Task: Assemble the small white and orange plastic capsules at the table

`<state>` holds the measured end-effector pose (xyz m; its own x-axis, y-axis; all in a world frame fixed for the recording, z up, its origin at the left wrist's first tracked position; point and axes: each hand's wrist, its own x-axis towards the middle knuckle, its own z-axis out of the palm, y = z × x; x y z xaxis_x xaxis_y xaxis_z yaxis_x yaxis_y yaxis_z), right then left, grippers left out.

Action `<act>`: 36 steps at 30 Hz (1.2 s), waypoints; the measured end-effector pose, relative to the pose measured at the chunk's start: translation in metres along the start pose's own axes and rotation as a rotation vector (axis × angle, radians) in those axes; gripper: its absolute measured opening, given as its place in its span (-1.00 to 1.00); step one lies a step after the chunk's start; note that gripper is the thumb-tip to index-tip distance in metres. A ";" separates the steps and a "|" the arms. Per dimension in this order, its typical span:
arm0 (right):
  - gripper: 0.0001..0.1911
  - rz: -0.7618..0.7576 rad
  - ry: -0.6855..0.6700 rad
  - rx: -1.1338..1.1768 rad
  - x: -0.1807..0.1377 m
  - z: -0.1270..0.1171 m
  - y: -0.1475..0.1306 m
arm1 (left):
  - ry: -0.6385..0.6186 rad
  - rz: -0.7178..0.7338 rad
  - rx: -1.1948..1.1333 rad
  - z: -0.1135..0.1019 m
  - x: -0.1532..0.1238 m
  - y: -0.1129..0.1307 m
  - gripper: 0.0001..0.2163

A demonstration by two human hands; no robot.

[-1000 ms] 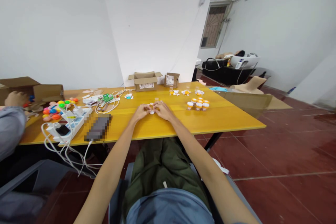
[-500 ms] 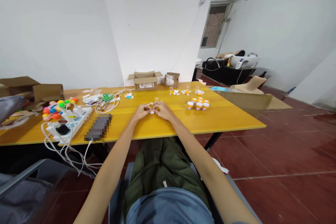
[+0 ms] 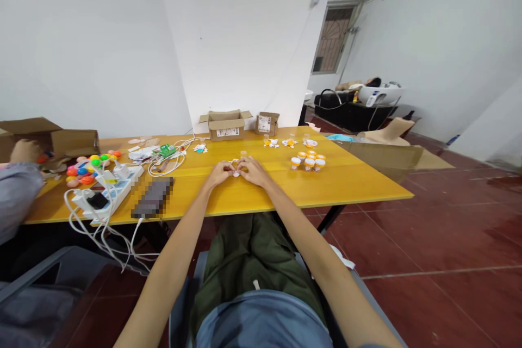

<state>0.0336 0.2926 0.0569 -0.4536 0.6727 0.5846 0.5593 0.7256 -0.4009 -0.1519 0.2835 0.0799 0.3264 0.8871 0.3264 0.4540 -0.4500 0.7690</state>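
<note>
Both forearms stretched out over the worktop (image 3: 346, 179). The left hand (image 3: 219, 173) and right hand (image 3: 253, 170) met knuckles-up, curled fingers pinching a small white piece (image 3: 235, 173).

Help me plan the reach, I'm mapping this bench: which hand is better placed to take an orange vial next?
Likely the right hand. The orange vials stand on the table to its right, so the left hand would have to cross over. Both hands pinch a small white piece.
</note>
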 end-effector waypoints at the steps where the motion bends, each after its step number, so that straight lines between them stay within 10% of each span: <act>1: -0.92 -0.002 -0.002 0.000 0.000 0.000 0.000 | 0.004 -0.006 0.003 0.000 0.000 0.001 -0.95; 36: -0.91 0.020 0.025 -0.019 0.000 0.002 0.000 | 0.041 -0.001 0.058 0.001 0.000 -0.001 -0.91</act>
<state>0.0322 0.2933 0.0557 -0.4245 0.6831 0.5944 0.5815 0.7088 -0.3993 -0.1512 0.2839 0.0785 0.2925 0.8905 0.3485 0.5019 -0.4532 0.7367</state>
